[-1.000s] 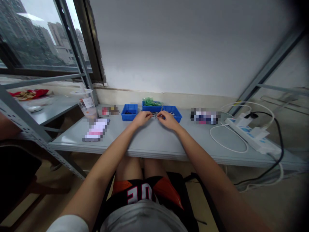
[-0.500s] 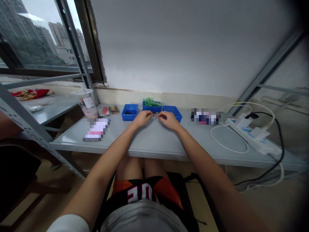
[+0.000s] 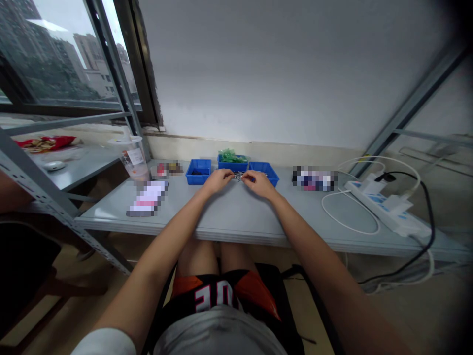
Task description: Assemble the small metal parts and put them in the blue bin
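My left hand [image 3: 220, 180] and my right hand [image 3: 255, 182] face each other over the table, fingertips pinched and a small gap apart. Thin, shiny metal pieces [image 3: 238, 175] lie between and just beyond the fingertips; their kind is too small to make out. Whatever each pinch holds is hidden. Behind my left hand is a blue bin [image 3: 195, 179] with dark pieces in it. Another blue bin [image 3: 232, 166] at the back middle holds green plastic packets [image 3: 232, 156]. The right blue bin [image 3: 272, 176], partly covered by my right hand, has thin metal pieces inside.
A phone [image 3: 148, 198] and a plastic drink cup [image 3: 136, 165] are on the left of the grey table [image 3: 240, 217]. To the right lie a blurred-out item [image 3: 315, 179], a white power strip [image 3: 391, 209] and looping cables. A metal rack post [image 3: 62, 207] rises at left.
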`<state>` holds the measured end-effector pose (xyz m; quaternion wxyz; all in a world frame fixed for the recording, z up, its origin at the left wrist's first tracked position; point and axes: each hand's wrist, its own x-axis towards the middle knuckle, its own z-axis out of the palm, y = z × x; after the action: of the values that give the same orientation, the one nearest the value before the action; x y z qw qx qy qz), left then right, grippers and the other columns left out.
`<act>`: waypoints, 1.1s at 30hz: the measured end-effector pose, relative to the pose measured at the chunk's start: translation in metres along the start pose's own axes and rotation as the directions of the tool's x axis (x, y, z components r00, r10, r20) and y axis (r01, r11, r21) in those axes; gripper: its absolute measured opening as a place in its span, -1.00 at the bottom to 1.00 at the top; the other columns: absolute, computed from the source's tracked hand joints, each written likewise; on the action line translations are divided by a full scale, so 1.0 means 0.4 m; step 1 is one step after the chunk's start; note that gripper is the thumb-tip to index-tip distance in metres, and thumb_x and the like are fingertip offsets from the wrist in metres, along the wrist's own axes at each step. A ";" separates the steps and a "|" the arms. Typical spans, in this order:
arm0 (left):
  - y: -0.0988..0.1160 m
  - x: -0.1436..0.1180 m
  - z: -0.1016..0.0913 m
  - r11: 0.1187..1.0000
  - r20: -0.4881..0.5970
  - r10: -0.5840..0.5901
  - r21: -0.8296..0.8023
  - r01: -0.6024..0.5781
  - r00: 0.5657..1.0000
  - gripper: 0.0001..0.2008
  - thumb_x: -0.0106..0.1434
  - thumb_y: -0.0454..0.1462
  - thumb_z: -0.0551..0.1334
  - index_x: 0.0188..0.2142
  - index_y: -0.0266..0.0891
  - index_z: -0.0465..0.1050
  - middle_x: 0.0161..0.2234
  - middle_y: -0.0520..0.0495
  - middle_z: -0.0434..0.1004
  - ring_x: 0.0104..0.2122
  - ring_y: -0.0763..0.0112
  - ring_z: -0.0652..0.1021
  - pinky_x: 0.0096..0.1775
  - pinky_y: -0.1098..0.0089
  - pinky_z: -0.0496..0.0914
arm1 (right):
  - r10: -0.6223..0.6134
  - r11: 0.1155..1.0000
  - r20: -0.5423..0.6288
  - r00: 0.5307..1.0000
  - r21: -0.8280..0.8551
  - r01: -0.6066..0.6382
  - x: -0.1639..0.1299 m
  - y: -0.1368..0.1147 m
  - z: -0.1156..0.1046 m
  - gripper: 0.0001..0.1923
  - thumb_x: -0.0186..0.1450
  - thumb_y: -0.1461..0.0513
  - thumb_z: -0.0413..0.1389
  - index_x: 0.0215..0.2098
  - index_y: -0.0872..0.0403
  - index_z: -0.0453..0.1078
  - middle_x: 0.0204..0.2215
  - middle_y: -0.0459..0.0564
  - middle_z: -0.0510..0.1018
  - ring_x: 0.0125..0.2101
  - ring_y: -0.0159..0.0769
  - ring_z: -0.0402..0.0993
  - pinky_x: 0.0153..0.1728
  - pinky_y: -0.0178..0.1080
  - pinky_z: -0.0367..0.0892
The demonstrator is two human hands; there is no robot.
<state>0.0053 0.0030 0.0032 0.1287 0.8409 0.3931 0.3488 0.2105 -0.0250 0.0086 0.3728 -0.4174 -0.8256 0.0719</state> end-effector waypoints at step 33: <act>0.012 -0.006 -0.006 0.993 0.051 -0.101 0.058 0.098 0.994 -0.75 0.30 -0.22 0.16 -0.16 -0.29 0.54 -0.28 -0.17 0.59 -0.31 0.28 0.53 -0.19 0.34 0.38 | 0.141 0.989 -0.268 0.953 0.005 -0.145 0.000 0.038 -0.049 -0.75 0.32 0.13 -0.01 -0.30 0.07 0.45 -0.32 0.02 0.57 -0.29 -0.23 0.43 -0.17 -0.20 0.30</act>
<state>0.0053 -0.0021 0.0062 0.1331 0.8326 0.4405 0.3083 0.2334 -0.0189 0.0158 0.4716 -0.4846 -0.7359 0.0354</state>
